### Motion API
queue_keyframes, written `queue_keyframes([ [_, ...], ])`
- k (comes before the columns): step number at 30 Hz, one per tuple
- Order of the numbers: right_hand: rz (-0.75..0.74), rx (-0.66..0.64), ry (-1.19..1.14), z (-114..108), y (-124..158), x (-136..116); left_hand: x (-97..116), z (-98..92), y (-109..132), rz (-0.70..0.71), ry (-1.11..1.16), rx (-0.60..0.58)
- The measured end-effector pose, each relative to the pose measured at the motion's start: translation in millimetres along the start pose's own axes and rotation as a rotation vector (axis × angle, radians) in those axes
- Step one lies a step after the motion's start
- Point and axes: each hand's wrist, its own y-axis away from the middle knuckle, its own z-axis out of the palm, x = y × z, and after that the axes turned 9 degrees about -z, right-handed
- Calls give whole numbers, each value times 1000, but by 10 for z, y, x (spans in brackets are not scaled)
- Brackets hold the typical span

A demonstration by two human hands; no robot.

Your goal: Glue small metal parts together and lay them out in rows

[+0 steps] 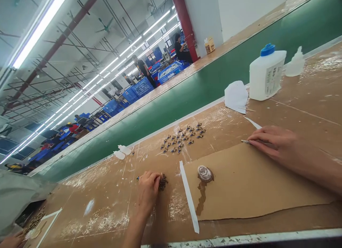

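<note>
Parts cluster (183,137) behind cardboard sheet (253,184); dish (205,173) on sheet; tape strip (189,196) left of it; bottle (265,75) right, before belt (213,84).

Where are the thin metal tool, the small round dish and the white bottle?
thin metal tool (247,141): head view, its bare tip.
small round dish (200,172): head view, its left rim.
white bottle (267,77): head view, its body.

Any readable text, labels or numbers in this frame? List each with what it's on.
Nothing here can be read.
The label on the white bottle has dark print, too small to read.
The print on the yellow-brown carton at the far end of the bench is blurred.
No markings are legible on the blue crates.
No marking is visible on the thin metal tool in the right hand.
</note>
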Motion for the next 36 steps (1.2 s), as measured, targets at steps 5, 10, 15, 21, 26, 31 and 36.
queue_keyframes([
  [5, -20, 2, 10, -61, -42, -90, 208, 30, 340, -64, 90, -54],
  [10, -40, 36, 8, -87, -71, -150, 313, 249, 727, 18, 109, -7],
  [15, -56, 88, 10, -51, -66, -128, 215, 253, 768, -111, 147, -85],
  [21, -81, 79, 16, -59, -48, -118, 178, 217, 751, -135, 208, -70],
  [26, -94, 77, 35, -64, -42, -128, 183, 254, 779, -7, 82, -20],
  [31, -107, 81, 54, -88, -59, -154, 187, 284, 785, 115, -25, 42],
  [36, -106, 77, 64, -82, -61, -157, 228, 254, 769, 262, -67, 215],
])
